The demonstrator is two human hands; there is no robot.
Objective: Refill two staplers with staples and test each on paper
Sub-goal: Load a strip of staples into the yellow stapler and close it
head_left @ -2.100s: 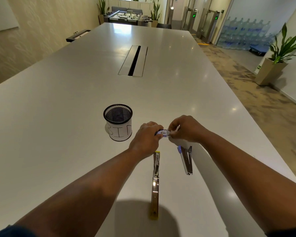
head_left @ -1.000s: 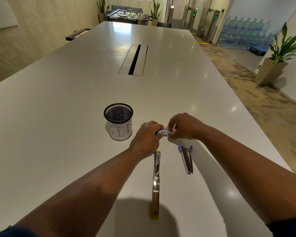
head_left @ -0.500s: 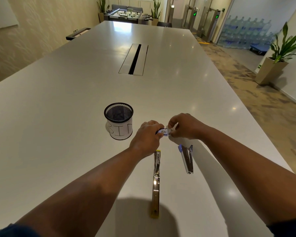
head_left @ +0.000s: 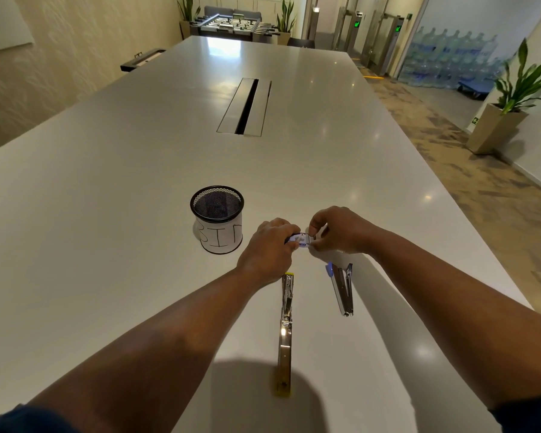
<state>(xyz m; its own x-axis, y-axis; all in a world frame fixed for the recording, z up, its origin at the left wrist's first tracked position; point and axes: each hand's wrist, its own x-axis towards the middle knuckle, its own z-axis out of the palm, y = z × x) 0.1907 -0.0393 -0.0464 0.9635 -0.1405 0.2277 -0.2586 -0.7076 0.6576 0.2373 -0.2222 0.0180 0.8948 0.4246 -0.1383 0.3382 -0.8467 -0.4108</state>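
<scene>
Both hands meet over the white table (head_left: 107, 214), just above the staplers. My left hand (head_left: 267, 250) grips a small white and blue staple box (head_left: 299, 239). My right hand (head_left: 336, 229) pinches the right end of the same box with its fingertips. A yellow-tipped metal stapler (head_left: 285, 326) lies swung fully open, flat on the table, pointing away from me. To its right lies a shorter purple-tipped stapler (head_left: 342, 289), closed. No paper is visible.
A black mesh cup (head_left: 217, 218) wrapped in paper marked "BIN" stands left of the hands. A cable slot (head_left: 245, 106) runs along the table's middle. The table's right edge is near my right forearm. Planters and a foosball table stand farther off.
The hands stay together on the staple box; my right hand's fingers have shifted slightly at its end. Both staplers have not moved.
</scene>
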